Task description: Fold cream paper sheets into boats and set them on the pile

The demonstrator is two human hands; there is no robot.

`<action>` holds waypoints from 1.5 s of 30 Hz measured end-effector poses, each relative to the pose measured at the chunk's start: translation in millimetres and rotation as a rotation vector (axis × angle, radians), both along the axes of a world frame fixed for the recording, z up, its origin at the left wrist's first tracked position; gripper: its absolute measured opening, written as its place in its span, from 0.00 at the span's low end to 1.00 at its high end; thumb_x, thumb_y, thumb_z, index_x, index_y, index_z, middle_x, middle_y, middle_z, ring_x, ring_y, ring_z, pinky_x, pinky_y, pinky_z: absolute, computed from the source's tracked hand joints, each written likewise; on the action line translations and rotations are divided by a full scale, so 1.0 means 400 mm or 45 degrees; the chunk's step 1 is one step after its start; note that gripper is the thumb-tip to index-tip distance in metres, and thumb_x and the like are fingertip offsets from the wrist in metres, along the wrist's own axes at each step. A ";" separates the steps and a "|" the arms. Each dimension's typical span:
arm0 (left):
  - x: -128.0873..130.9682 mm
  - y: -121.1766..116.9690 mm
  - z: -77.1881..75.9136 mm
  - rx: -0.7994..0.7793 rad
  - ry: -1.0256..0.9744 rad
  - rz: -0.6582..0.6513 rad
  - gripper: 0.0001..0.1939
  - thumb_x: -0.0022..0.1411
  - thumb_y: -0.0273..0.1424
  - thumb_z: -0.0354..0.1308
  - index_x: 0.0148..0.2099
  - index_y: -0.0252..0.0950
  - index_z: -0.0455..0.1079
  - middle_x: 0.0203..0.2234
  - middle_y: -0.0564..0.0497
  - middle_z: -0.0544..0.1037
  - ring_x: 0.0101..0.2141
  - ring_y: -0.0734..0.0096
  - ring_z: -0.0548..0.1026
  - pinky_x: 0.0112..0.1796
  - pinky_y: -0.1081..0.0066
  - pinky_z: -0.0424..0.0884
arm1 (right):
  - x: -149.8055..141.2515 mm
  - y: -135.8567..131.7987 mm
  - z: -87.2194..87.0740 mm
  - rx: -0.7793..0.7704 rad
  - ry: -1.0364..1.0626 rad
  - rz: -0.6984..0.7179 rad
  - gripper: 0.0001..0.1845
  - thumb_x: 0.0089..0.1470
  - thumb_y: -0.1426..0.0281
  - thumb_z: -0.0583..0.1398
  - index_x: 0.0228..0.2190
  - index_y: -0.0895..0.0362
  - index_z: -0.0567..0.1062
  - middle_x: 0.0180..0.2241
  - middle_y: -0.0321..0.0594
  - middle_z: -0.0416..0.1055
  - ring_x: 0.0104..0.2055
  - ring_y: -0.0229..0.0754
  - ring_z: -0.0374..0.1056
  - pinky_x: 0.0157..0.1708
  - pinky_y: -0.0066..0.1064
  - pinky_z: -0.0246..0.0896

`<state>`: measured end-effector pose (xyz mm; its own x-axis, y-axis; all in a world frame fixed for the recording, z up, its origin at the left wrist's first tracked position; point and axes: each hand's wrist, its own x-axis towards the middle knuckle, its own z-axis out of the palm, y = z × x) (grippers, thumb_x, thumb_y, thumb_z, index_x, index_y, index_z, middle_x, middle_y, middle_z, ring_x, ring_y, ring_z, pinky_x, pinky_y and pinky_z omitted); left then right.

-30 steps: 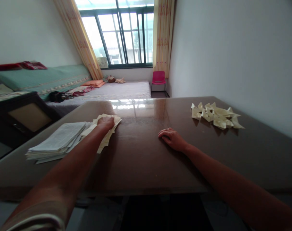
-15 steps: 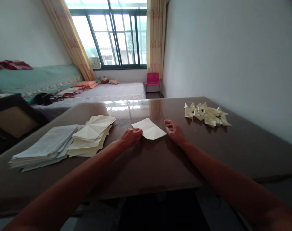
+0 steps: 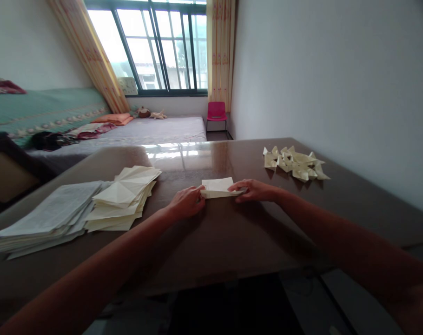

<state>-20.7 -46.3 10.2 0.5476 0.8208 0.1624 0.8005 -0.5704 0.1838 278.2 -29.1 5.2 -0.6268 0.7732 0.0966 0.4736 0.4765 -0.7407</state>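
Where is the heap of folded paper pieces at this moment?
In the head view, the heap of folded paper pieces lies to the right on the brown table, beyond the right hand and near the white wall.

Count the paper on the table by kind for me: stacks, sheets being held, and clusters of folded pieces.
Stacks: 2 (greyish-white stack, cream stack)
Held sheets: 1 (cream sheet, between left hand and right hand)
Clusters: 1 (folded pieces, too bunched to count singly)
Total: 4
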 end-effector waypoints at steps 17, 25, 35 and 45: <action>0.034 0.106 -0.045 -0.192 -0.203 0.242 0.21 0.59 0.35 0.50 0.53 0.45 0.71 0.22 0.54 0.75 0.26 0.68 0.74 0.32 0.71 0.66 | -0.131 0.027 -0.052 0.478 -0.535 -0.723 0.17 0.55 0.60 0.57 0.45 0.50 0.74 0.32 0.40 0.77 0.32 0.44 0.71 0.29 0.29 0.58; 0.051 0.085 -0.032 -0.155 -0.012 0.322 0.18 0.60 0.33 0.49 0.50 0.47 0.73 0.28 0.49 0.78 0.31 0.64 0.75 0.34 0.68 0.67 | -0.137 0.029 -0.055 0.448 -0.628 -0.685 0.15 0.58 0.59 0.53 0.43 0.49 0.74 0.35 0.42 0.77 0.34 0.46 0.71 0.34 0.32 0.58; 0.107 -0.018 -0.039 0.333 0.097 -0.302 0.18 0.66 0.29 0.46 0.56 0.38 0.65 0.52 0.47 0.72 0.53 0.61 0.66 0.51 0.63 0.68 | -0.150 0.013 -0.032 0.424 -0.757 -0.676 0.16 0.61 0.59 0.49 0.45 0.49 0.71 0.39 0.40 0.76 0.38 0.45 0.71 0.32 0.30 0.57; 0.111 -0.027 -0.063 0.389 0.186 -0.270 0.20 0.67 0.33 0.45 0.59 0.41 0.62 0.54 0.49 0.70 0.54 0.58 0.66 0.51 0.59 0.68 | -0.119 -0.042 0.054 0.633 -0.843 -0.213 0.16 0.61 0.61 0.52 0.42 0.48 0.77 0.42 0.41 0.71 0.45 0.42 0.66 0.37 0.28 0.58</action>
<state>23.7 -57.1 -14.8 0.7352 0.6129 0.2893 0.6642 -0.7366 -0.1273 230.5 -46.0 26.7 -0.5550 0.8254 0.1028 0.8294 0.5587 -0.0079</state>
